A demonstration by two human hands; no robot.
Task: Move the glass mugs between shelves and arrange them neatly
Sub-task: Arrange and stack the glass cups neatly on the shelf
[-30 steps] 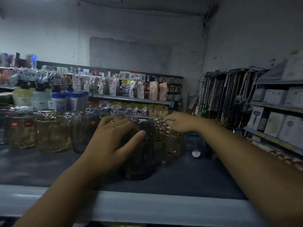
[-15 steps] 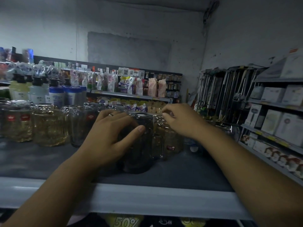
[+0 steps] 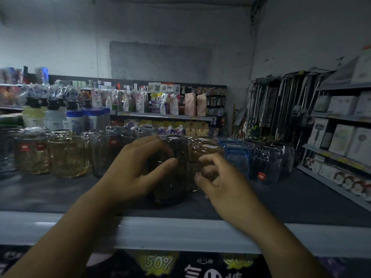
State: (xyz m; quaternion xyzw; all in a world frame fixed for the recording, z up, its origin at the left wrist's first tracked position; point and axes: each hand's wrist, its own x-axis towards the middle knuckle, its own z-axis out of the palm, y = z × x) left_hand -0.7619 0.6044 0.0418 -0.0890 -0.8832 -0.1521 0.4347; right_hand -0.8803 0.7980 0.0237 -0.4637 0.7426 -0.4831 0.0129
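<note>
A dark glass mug [image 3: 174, 169] stands upside down near the front of the dark shelf top [image 3: 281, 199]. My left hand [image 3: 132, 173] grips its left side, thumb across the front. My right hand [image 3: 218, 181] has its fingers curled at the mug's right side, where the handle seems to be; the exact hold is hard to make out. An amber mug [image 3: 206, 152] stands just behind it. A row of upturned glass mugs [image 3: 68, 155], amber and clear with red labels, runs along the shelf to the left.
Dark blue-tinted glass jars [image 3: 269, 159] stand to the right of the mugs. The shelf's pale front edge [image 3: 160, 231] runs below my wrists. Bottles [image 3: 76, 119] stand behind the mug row. Boxed goods fill a rack [image 3: 341, 137] at the far right.
My right hand came down from the top of the amber mug behind to the dark mug's right side. My left hand kept its grip. The view shifted slightly upward.
</note>
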